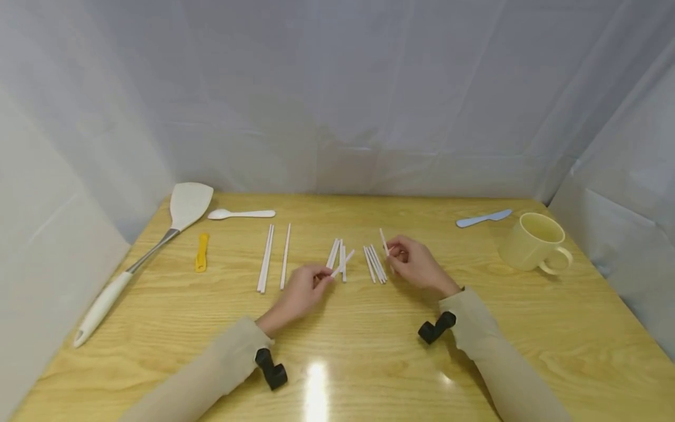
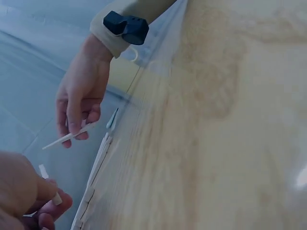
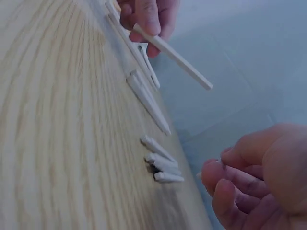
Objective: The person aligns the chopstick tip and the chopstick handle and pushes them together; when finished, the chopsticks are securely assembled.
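Note:
White sticks lie in groups on the wooden table (image 1: 369, 351): two long sets (image 1: 266, 258), a short bunch (image 1: 337, 253) and another bunch (image 1: 375, 265). My left hand (image 1: 323, 276) pinches one white stick (image 1: 344, 262) by its near end, just above the middle bunch. In the right wrist view, that hand (image 3: 146, 19) and its stick (image 3: 172, 55) sit at the top, above sticks lying on the table (image 3: 148, 98). Right of the bunches, my right hand (image 1: 394, 252) pinches another short stick (image 1: 384, 240), raised and tilted. The left wrist view shows this hand (image 2: 76, 129) gripping its stick (image 2: 64, 139).
A large spatula (image 1: 176, 225), a white spoon (image 1: 241, 214) and a small yellow tool (image 1: 201, 252) lie at the left. At the right stand a pale yellow mug (image 1: 532, 241) and a light blue knife (image 1: 483, 218). White sheeting walls the table on three sides.

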Tool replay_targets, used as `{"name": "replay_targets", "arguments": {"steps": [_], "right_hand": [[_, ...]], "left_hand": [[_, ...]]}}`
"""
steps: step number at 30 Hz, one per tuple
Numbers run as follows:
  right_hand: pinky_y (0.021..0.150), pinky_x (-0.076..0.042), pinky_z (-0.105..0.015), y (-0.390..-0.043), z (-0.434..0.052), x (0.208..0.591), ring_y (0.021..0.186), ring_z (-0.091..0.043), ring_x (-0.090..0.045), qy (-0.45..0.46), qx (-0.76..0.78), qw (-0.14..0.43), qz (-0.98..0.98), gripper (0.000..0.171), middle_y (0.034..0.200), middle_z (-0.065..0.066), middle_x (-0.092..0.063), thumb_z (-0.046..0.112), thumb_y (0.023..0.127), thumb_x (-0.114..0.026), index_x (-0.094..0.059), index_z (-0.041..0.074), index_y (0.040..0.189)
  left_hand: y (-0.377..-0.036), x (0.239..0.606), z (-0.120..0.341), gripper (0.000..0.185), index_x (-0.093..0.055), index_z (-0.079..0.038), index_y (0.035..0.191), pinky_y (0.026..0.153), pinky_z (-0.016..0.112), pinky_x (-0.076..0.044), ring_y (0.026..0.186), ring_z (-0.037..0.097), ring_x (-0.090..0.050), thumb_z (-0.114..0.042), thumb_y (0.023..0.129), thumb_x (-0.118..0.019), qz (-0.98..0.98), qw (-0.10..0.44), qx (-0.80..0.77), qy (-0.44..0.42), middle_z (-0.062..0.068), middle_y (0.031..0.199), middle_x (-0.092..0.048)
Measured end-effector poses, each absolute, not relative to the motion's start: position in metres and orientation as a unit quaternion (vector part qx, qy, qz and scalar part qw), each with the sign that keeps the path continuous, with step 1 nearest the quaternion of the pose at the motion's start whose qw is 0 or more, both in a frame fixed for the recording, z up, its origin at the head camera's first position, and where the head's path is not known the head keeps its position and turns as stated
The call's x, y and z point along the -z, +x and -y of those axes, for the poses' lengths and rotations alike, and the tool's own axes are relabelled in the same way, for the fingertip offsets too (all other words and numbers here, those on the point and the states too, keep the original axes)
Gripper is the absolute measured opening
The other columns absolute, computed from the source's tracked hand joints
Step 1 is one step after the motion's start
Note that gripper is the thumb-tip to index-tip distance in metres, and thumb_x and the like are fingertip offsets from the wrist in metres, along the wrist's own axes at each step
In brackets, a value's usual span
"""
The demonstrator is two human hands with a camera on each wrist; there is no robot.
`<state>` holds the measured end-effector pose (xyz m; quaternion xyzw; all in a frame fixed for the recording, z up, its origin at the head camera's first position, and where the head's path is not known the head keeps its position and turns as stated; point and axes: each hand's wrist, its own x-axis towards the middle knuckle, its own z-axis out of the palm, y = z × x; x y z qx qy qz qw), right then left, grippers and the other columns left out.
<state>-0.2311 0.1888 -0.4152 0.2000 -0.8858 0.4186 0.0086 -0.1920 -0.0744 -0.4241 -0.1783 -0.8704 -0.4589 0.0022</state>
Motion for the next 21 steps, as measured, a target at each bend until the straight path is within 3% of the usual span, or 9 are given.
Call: {"name": "replay_targets", "arguments": {"steps": [10,16,21], "right_hand": [[0.064,-0.056,-0.038,-0.22,-0.175,0.4,0.078,-0.027,-0.068,0.182,-0.509,-0.027,0.841,0.011,0.089,-0.018,-0.069,0.004,0.092,-0.062,-0.055,-0.001,0.099],[0.068,-0.055,-0.047,-0.215,-0.168,0.391,0.079,-0.02,-0.069,0.177,-0.532,-0.039,0.827,0.01,0.094,-0.018,-0.071,0.009,0.095,-0.058,-0.054,0.001,0.101],[0.066,-0.055,-0.044,-0.212,-0.166,0.386,0.082,-0.016,-0.068,0.21,-0.555,-0.032,0.804,0.01,0.099,-0.021,-0.069,0.008,0.098,-0.054,-0.052,0.0,0.104]], "left_hand": [[-0.183,0.428,0.067,0.005,-0.069,0.0,0.09,0.057,0.019,-0.047,0.063,0.006,-0.055,-0.003,0.086,-0.067,0.853,-0.03,0.462,-0.24,0.006,0.076,-0.068],[-0.183,0.43,0.064,0.007,-0.07,-0.002,0.09,0.062,0.02,-0.051,0.067,0.006,-0.06,-0.003,0.083,-0.07,0.845,-0.047,0.471,-0.25,0.005,0.079,-0.07],[-0.185,0.432,0.058,0.007,-0.069,-0.002,0.089,0.062,0.019,-0.05,0.067,0.004,-0.059,-0.005,0.083,-0.071,0.833,-0.039,0.476,-0.279,0.006,0.079,-0.07]]}}
